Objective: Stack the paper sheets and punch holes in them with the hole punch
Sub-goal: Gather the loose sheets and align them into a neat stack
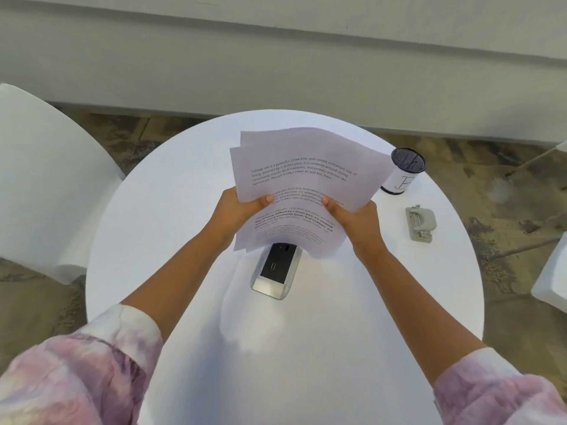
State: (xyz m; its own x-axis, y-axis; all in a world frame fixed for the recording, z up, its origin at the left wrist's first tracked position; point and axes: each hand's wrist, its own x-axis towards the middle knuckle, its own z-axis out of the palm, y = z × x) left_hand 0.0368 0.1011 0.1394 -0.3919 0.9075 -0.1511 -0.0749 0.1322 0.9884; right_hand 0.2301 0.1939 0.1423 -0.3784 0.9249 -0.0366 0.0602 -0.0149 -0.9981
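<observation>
Paper sheets [302, 191] are up off the round white surface [184, 228], fanned and not squared yet, left hand [242, 207] and right hand [352, 219] each pinched shut on a lower side edge. The grey hole punch [421, 223] sits flat off to the right, so I'd say the right hand is way closer. Its long axis runs near-to-far. Pen cup [404, 171] just past it.
</observation>
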